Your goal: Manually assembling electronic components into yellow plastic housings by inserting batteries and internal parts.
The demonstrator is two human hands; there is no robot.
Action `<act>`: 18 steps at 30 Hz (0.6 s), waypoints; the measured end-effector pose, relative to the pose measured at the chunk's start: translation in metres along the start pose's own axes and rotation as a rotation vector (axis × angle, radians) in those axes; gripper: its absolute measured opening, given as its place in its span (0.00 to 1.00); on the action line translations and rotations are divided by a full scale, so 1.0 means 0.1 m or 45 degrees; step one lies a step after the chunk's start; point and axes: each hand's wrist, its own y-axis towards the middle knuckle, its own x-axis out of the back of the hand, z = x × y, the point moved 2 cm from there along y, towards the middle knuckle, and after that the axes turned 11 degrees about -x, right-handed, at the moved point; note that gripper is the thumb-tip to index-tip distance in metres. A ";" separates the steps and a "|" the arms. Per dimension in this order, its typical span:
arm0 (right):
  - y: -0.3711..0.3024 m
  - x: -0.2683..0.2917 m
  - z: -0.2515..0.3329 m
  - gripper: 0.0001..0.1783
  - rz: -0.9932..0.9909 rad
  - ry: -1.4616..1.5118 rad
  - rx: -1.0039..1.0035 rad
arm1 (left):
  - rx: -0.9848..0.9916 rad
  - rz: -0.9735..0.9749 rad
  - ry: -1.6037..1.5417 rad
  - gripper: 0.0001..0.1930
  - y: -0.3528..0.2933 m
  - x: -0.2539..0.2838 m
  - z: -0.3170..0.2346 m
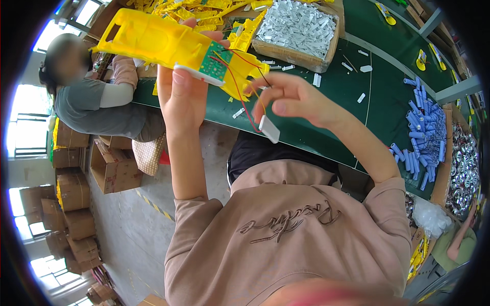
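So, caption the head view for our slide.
Left hand holding yellow casing with green circuit board, right hand at the wires.

Gloss Beside Matt

The yellow casing [148, 36] is glossy moulded plastic, the circuit board [218, 69] smooth. The green worktop [385, 86] has a smooth, faintly shiny surface. The parts box [288, 57] is matt cardboard, the shirt [286, 260] matt cloth.

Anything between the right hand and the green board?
Only thin wires: red, yellow and dark ones run from the board toward the right hand. Nothing else visible blocks that gap; the left hand holds the yellow shell.
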 end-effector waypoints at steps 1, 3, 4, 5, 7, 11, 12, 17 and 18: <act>-0.05 -0.01 -0.04 0.24 -0.009 -0.023 -0.118 | -0.023 -0.007 -0.062 0.34 0.03 0.03 0.00; -0.15 -0.09 -0.07 0.18 -0.037 0.012 -0.124 | -0.037 0.043 -0.013 0.34 0.05 0.06 -0.01; -0.18 -0.12 -0.09 0.16 -0.042 0.082 -0.074 | -0.039 0.022 0.020 0.34 0.05 0.07 -0.02; -0.20 -0.15 -0.09 0.14 -0.046 0.153 -0.025 | -0.041 0.001 0.053 0.33 0.05 0.09 -0.02; -0.21 -0.20 -0.10 0.13 -0.045 0.175 0.028 | -0.055 0.036 0.113 0.31 0.04 0.13 -0.01; -0.30 -0.10 0.10 0.14 -0.219 0.258 -0.044 | -0.085 -0.008 0.272 0.26 0.05 0.23 0.00; -0.35 -0.02 0.18 0.17 -0.110 0.319 0.110 | -0.084 -0.009 0.272 0.26 0.04 0.25 0.00; -0.37 0.00 0.50 0.25 0.022 0.559 0.474 | 0.264 -0.005 0.144 0.22 -0.08 0.19 0.14; -0.36 -0.03 0.56 0.26 -0.091 0.605 0.456 | 0.327 -0.012 0.093 0.23 -0.12 0.16 0.18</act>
